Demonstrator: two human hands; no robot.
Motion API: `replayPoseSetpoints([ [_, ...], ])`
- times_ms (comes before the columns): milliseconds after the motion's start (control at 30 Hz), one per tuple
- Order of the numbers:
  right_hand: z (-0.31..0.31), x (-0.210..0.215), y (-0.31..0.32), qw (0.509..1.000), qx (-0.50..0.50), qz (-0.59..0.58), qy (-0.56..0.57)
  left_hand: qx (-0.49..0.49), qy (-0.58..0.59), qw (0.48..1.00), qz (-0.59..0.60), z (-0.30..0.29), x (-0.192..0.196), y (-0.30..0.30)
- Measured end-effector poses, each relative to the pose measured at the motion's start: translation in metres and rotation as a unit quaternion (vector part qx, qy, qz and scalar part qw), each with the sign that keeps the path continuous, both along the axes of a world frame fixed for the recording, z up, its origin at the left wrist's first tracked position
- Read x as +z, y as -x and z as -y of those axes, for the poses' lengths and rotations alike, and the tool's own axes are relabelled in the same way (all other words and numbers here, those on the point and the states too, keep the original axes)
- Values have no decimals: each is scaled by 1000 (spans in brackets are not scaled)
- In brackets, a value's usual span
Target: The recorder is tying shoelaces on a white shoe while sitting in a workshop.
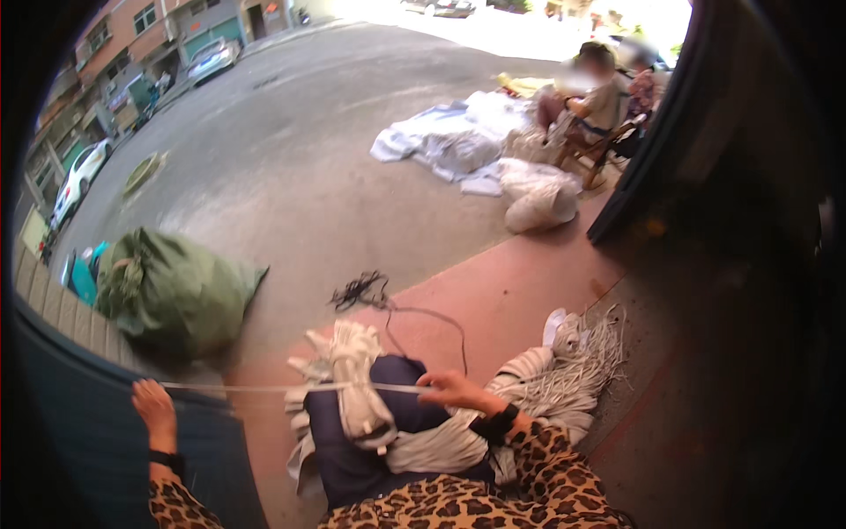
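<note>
Cord (256, 388) taut across pale glove bundle (361, 413), pinched by left hand (155, 402) and right hand (451, 389); far red patch (272, 8) unreadable.

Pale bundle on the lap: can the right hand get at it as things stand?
Likely yes: the right hand is near the pale bundle, with only the stretched cord between them, though that cord seems to occupy the hand.

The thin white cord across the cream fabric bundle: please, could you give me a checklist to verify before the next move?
1. Left hand grips the thin white cord: ok.
2. Right hand grips it too: ok.
3. Cord pulled straight between both hands: ok.
4. Cream fabric bundle lies on the dark navy cloth: ok.
5. Cord knotted: cannot tell, detail too small.
</note>
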State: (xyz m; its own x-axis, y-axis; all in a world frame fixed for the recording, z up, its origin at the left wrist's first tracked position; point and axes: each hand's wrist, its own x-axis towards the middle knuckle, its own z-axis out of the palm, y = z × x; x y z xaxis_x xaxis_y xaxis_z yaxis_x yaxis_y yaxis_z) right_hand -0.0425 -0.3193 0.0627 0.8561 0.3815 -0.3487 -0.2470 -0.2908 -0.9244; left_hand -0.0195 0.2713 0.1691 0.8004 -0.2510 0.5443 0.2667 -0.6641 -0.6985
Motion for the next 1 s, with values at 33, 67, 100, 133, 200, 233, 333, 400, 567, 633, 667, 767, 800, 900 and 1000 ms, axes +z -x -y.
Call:
replayPoseSetpoints([
  [33,18,-3,-2,997,-64,1,-45,43,-32,997,54,-32,38,9],
  [67,39,-1,6,990,-119,-14,-70,204,63,977,8,-62,82,29],
  [100,60,2,7,986,-154,7,-63,241,19,969,52,-101,121,58],
  [133,77,14,11,965,-227,-5,-135,300,-14,949,97,-120,155,86],
  [200,119,16,16,909,-339,16,-241,386,21,911,144,-187,223,156],
  [233,139,25,23,868,-380,66,-313,421,102,881,188,-195,243,173],
  [333,208,52,35,736,-423,47,-527,470,263,802,259,-182,266,223],
  [400,293,53,42,650,-355,70,-668,475,348,758,282,-193,236,264],
  [567,421,133,66,526,-354,77,-770,-85,768,409,486,-288,247,267],
  [633,472,162,77,531,-311,141,-776,-139,816,425,366,-288,245,255],
  [667,493,170,76,531,-320,158,-769,-164,832,433,305,-285,249,251],
  [767,464,221,72,724,-390,316,-474,-82,861,421,273,-169,172,126],
  [800,403,195,32,762,-317,324,-463,-42,868,447,209,-152,167,118],
  [900,212,140,-27,892,-306,245,-226,94,870,484,18,0,96,43],
  [1000,115,34,-39,959,-214,156,-107,82,905,347,-230,118,13,-1],
])
